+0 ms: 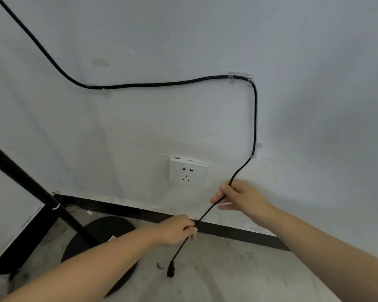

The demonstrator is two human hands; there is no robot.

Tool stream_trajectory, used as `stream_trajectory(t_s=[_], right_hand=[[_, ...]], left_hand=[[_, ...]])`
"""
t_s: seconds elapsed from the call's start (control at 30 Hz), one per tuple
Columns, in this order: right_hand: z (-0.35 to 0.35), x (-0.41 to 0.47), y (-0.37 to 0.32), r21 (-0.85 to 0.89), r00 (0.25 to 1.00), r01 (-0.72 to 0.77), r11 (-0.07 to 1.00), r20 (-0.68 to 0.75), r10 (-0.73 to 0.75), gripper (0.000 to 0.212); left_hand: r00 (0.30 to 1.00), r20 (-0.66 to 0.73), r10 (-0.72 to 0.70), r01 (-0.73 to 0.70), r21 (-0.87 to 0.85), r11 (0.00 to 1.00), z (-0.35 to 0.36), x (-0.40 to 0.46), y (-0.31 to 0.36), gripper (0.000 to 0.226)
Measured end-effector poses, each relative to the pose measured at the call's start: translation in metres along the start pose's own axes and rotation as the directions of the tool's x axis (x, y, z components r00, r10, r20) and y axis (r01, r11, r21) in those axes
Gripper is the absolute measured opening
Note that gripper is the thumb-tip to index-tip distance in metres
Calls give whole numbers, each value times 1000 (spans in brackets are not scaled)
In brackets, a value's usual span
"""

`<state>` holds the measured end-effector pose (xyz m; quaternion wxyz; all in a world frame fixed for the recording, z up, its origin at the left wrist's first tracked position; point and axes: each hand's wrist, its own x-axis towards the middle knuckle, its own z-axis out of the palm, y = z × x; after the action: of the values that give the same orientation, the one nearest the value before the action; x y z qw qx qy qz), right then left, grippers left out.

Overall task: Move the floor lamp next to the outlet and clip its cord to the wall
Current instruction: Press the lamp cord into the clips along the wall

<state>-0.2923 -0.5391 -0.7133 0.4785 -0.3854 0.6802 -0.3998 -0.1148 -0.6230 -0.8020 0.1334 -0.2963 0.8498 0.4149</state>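
Head view: we looked down at both of our hands on the black cord, close to the wall and floor.
Right grip: our right hand [238, 196] pinched the cord [255, 118] between thumb and fingers, just right of and slightly below the outlet [188, 172].
Left grip: our left hand [177, 231] was curled around the same cord lower down, fingers pressed together on it, in front of the dark baseboard [238, 233].
Cord between hands: it ran straight and taut on a slant from the right hand down to the left.
Cord end: below our left hand the cord hung free and ended in a black connector [170, 271] over the floor [227, 275]; we could not tell whether it touched the floor.
Cord above the right hand: it rose to a small clear clip [256, 150] on the wall [314, 105], went up, bent left through a larger clear clip [240, 77], ran roughly level to a third clear clip [95, 87], then climbed to the upper left corner of the view.
Outlet: a white plate on the wall, low down, with nothing plugged into it.
Floor lamp: its black pole [31, 179] slanted across the left side, and its round black base [109, 232] sat on the floor just left of the outlet, partly behind our left forearm.
Black frame: a dark bar [31, 236] leaned from the pole toward the floor at the left edge; we could not tell what it belonged to.
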Motion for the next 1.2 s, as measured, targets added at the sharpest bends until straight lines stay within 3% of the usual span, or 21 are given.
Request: stream_trajectory(t_s=[0.13,0.23,0.3,0.43,0.57,0.67,0.8,0.93,1.0,1.1,1.2], right_hand=[[5,15,23,-132,991,-119,984,47,126,28],[13,24,35,-61,961,-207,977,172,214,18],[19,30,43,-63,962,-200,978,174,208,15],[28,40,63,-44,986,-126,991,-112,120,14],[35,43,80,-139,933,-86,986,-358,31,12],[40,46,83,-210,922,-91,973,-388,2,17],[43,49,89,-286,897,-118,951,-442,-22,22],[48,46,90,-279,880,-126,952,-475,-23,22],[47,41,90,-294,874,-138,946,-485,-23,24],[31,30,95,-377,864,-185,908,-502,-32,22],[12,18,100,-442,857,-225,868,-514,-39,19]], left_hand=[[997,-17,-79,79,-17,997,8,1,-38,31],[989,-96,-112,95,-167,981,6,10,-49,29],[971,-176,-160,103,-294,950,4,16,-55,33],[919,-309,-246,114,-389,914,7,35,-58,44],[887,-379,-265,119,-366,923,16,52,-51,49],[862,-443,-248,97,-337,936,18,55,-56,48],[881,-417,-222,90,-314,945,18,57,-54,44],[833,-507,-221,84,-279,957,19,62,-46,48],[848,-489,-205,68,-283,957,14,62,-49,46],[905,-402,-138,-6,-337,942,4,56,-54,27],[911,-381,-160,18,-351,936,1,55,-51,13]])
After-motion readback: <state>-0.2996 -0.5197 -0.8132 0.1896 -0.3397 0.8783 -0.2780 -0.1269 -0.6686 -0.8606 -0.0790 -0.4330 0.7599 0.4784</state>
